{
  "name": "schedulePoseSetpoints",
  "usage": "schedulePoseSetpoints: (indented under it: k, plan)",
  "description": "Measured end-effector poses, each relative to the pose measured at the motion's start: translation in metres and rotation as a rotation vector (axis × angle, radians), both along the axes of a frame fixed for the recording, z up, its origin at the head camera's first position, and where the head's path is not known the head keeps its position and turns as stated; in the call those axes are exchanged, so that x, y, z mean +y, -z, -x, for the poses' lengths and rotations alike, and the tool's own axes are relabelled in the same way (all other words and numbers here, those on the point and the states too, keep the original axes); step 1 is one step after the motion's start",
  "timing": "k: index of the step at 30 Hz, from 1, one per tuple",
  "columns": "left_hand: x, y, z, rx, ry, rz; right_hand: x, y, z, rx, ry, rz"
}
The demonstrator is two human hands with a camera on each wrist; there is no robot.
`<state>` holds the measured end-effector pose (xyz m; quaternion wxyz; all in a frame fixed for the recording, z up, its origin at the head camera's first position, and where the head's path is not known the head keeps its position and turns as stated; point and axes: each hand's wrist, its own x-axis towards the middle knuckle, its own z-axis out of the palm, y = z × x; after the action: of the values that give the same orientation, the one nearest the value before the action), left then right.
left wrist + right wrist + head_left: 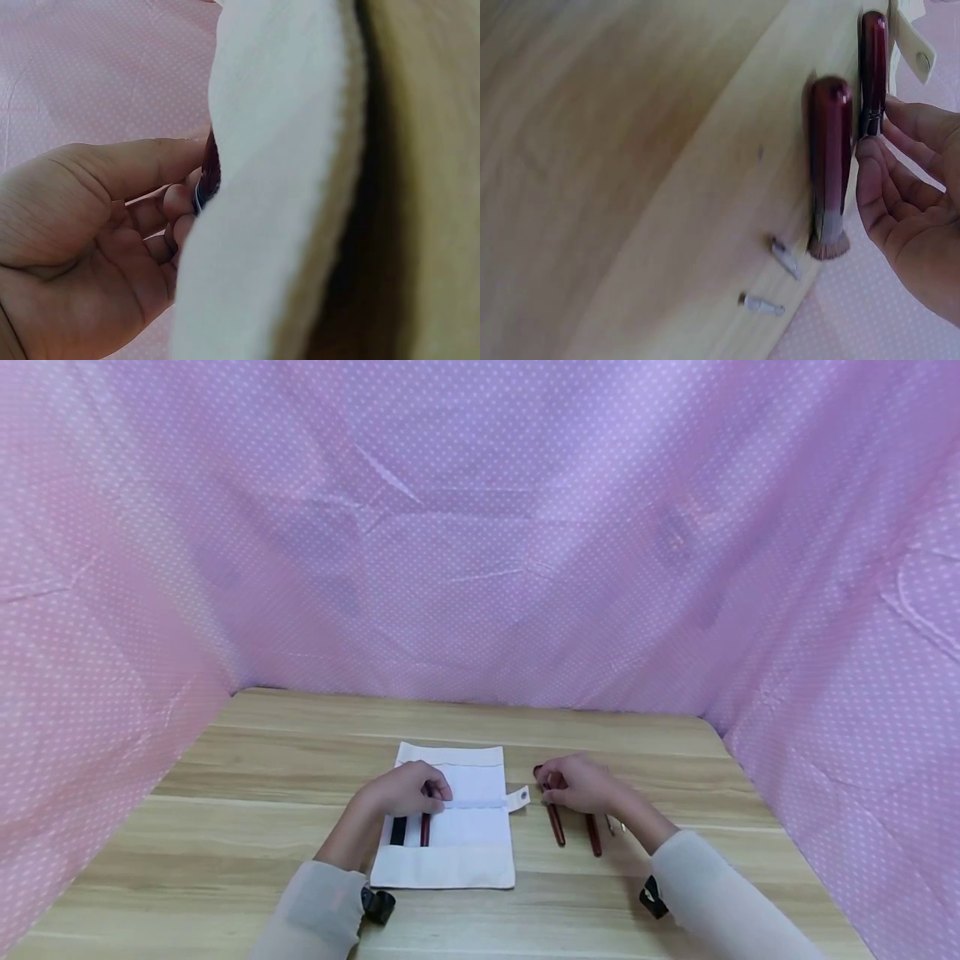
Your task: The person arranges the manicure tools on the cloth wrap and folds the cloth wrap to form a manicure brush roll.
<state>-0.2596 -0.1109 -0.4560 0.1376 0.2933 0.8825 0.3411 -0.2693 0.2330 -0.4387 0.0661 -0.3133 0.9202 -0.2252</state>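
An off-white cloth brush roll [480,867] lies unfolded in front of me, with a pocket along its near edge. My left hand [408,787] is over its left half and pinches a makeup brush [425,831] with a dark red handle, whose lower end meets the pocket. Its upper part is hidden by the fingers. Beside it, a black strip-like item [398,832] stands in the pocket. To the right of the roll, my right hand [581,783] pinches another dark red makeup brush [874,67] between thumb and fingertips, close to the tabletop.
Another dark red brush [830,150] with brown bristles lies right of the gripped one. Two small silvery pieces [784,256] are farther right. A snap tab [519,798] sticks out from the roll's right side. Pink dotted cloth [480,610] encloses the wooden table [300,752].
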Motion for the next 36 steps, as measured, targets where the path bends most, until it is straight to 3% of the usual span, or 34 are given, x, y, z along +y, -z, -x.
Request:
schedulePoseSetpoints:
  k: [16,29,36]
  plan:
    - [0.003,-0.004,-0.007,-0.025,-0.047,0.023,-0.022,0.009,0.0,-0.092,0.25,0.091]
    - [0.004,-0.004,-0.009,0.007,-0.04,0.029,-0.02,0.007,0.005,-0.117,0.231,0.166]
    - [0.005,-0.003,-0.01,0.004,-0.045,0.025,-0.025,-0.01,0.016,-0.099,0.251,0.288]
